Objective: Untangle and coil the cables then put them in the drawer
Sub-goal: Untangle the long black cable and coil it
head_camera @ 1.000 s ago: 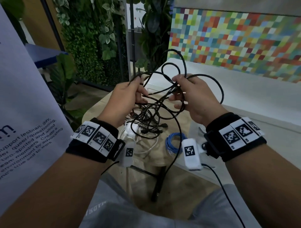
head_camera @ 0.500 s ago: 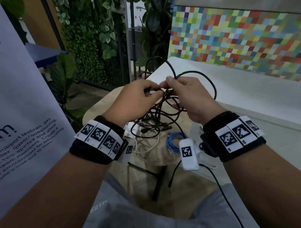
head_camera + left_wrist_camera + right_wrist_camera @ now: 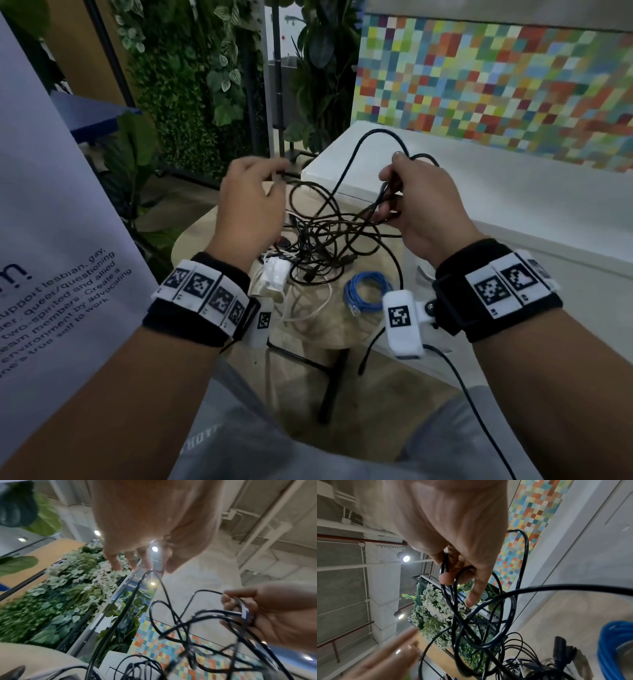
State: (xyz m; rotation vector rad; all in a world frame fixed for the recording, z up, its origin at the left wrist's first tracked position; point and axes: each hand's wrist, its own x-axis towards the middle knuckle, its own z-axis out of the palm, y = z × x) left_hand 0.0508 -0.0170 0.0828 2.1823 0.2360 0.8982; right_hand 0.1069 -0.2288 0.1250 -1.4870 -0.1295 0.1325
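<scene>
The right hand (image 3: 416, 205) gripped bunched black cable (image 3: 329, 233) loops; the left hand (image 3: 251, 202) pinched one strand, and pulling risked tightening knots

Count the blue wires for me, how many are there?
1. The coiled blue cable lies on the round tan table, beside the black cable tangle. More could hide under it.

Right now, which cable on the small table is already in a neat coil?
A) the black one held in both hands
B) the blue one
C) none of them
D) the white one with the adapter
B: the blue cable lies in a tidy ring on the round table, untouched, while the black cable is a loose tangle between the left hand and right hand, and the white cable sprawls beside it.
</scene>
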